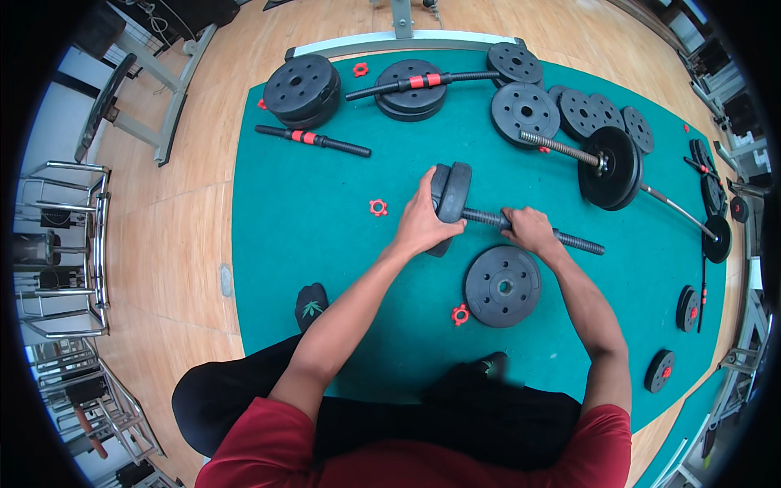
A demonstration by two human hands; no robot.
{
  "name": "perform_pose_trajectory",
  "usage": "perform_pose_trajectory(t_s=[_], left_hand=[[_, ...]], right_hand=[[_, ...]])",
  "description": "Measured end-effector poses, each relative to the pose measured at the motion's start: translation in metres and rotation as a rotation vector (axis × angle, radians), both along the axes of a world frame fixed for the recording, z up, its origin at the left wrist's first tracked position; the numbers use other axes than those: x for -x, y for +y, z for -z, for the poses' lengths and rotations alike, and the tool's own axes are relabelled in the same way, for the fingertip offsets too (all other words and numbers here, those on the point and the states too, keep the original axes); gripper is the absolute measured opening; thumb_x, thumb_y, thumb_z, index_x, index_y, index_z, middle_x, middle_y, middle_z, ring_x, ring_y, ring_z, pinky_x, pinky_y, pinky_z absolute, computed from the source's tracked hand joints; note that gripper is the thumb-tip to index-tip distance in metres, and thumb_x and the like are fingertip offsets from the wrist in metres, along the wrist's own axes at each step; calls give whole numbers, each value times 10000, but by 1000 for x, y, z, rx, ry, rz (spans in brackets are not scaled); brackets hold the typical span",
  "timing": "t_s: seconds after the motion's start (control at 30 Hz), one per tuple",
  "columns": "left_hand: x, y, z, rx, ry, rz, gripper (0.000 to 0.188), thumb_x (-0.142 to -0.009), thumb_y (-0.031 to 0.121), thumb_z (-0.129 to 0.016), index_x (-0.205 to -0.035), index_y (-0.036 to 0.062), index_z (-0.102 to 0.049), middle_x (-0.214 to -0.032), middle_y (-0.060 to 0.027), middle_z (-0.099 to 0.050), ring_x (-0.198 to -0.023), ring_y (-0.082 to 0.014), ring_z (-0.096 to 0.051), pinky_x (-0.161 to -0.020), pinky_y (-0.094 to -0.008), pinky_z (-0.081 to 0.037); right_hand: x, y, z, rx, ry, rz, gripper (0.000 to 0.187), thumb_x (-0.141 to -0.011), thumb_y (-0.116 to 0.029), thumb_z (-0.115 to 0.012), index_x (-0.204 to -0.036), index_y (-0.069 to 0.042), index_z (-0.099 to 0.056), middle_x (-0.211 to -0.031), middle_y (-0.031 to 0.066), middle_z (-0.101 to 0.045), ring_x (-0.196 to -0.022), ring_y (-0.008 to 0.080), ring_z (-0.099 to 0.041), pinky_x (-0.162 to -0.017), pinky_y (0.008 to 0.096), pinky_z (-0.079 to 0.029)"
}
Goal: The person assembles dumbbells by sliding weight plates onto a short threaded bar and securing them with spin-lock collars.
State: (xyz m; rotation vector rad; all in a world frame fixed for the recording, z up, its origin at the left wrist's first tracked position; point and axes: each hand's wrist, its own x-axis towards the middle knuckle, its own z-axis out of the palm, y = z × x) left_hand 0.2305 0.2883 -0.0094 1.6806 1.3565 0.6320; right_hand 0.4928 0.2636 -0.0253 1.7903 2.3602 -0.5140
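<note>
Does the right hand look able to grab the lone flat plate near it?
Probably yes: the right hand is close and nothing lies on the plate, but it would likely have to release the bar first.

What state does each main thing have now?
Left hand: gripping paired plates
Right hand: closed around held bar
Paired plates: at held bar's left end
Held bar: right end bare
Nearest loose plate: lying flat
Red collar beside it: detached
Long barbell: plates near both ends

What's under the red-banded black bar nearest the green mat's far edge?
Stacked black round weight plates lie beneath the bar; the surface directly under it is hidden.
</note>
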Motion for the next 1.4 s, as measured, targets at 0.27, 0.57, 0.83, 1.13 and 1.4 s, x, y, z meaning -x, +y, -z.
perform_pose_trajectory(t_s=[0.27,0.57,0.83,1.13,1.4], left_hand=[[12,-5,14,160,-306,-169,1024,-692,422,-858,-1436,-51,-336,-1276,-224,-582,-1151,-304,-601,-974,-382,-475],[7,-12,21,-40,-8,-53,1085,-705,588,-789,-1463,-35,-325,-1321,-240,-561,-1337,-351,-448,-1206,-485,-76],[14,-12,21,92,-188,-27,1011,-788,649,-668,-1510,50,-291,-1359,-160,-567,-1468,-407,-149,-1136,-618,118],[19,-17,26,-69,274,57,757,-943,632,-425,-1545,201,-267,-1471,-68,-480,-1465,-398,-141,-1041,-747,80],[137,36,80,27,404,-101,678,-909,373,-637,-1504,215,-352,-1419,-158,-452,-1302,-374,-427,-1090,-457,-365]], right_hand=[[13,7,5,637,282,206,279,-812,-212,-711,-1014,-28,-656,-825,171,-690,-819,367,-677,-713,467,-533],[65,20,26,46,159,29,285,-775,-198,-751,-966,-9,-658,-859,245,-678,-834,411,-677,-715,493,-554],[70,27,36,102,265,84,322,-751,-192,-766,-956,24,-644,-805,239,-674,-803,423,-669,-731,493,-550],[61,19,40,98,205,20,395,-812,-231,-697,-1100,4,-563,-842,222,-682,-831,407,-671,-733,510,-536],[73,24,33,42,135,-20,414,-815,-261,-701,-1115,-17,-552,-850,204,-687,-835,402,-669,-738,507,-531]])
